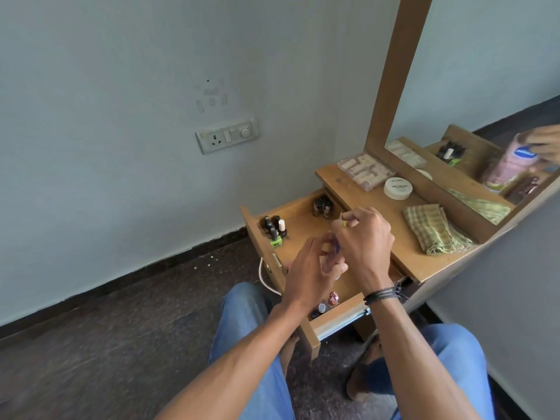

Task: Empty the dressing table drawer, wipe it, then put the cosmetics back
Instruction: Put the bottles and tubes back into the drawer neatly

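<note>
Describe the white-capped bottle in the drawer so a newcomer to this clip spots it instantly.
Find the open wooden drawer under the dressing table top. In its corner nearest the wall socket stands a cluster of small bottles. The white-capped bottle is on that cluster's right; its neighbours have black caps.

Pale blue-grey wall (121, 86) on the left, white switch panel (227, 135) mounted on it. Dark skirting (121, 286) meets a speckled dark floor (106, 344). Wooden-framed mirror (485, 86) at right.
</note>
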Tool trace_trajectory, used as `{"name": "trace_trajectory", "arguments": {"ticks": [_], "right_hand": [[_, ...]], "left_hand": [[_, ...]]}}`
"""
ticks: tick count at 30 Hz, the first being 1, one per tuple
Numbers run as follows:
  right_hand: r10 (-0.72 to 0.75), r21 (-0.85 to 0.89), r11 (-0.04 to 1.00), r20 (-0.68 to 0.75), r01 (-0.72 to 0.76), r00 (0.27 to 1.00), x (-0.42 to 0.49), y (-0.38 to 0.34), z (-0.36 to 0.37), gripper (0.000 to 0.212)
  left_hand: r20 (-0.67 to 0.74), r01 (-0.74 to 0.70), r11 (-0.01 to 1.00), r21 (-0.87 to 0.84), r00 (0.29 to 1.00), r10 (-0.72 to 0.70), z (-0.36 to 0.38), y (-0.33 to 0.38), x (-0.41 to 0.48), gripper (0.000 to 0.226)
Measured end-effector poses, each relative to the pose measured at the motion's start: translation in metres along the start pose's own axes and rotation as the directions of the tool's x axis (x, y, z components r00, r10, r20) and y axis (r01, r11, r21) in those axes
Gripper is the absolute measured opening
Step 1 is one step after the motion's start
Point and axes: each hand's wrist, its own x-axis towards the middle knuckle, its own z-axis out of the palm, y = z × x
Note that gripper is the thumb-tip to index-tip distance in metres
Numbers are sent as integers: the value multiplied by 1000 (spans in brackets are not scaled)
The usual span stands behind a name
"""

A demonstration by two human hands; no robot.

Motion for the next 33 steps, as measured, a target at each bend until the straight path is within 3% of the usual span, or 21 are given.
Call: {"name": "trace_trajectory", "arguments": {"ticks": [4,9,14,16,19,21,33], "right_hand": [[58,56,996,78,-63,995,1,7,15,6],[153,221,950,279,-219,948,9,26,33,19],[121,304,928,294,-213,948,13,44,38,22],[100,266,941,372,-209,923,16,59,42,31],[70,102,983,555,-151,829,17,84,51,65],[53,47,993,626,-106,778,12,92,57,74],[0,-115,991,533,73,846,-7,110,66,74]], "left_hand": [[-57,-52,998,34,997,53,0,-9,-1,30],[-64,24,997,70,998,-20,-6,-18,8,25],[-93,65,982,179,994,-49,-18,-26,26,14],[-84,119,979,166,991,-106,-24,-32,35,12],[-75,177,971,158,983,-167,-34,-41,47,25],[-55,203,963,180,979,-196,-38,-47,55,27],[27,172,878,446,978,-206,-29,-70,72,64]]}}
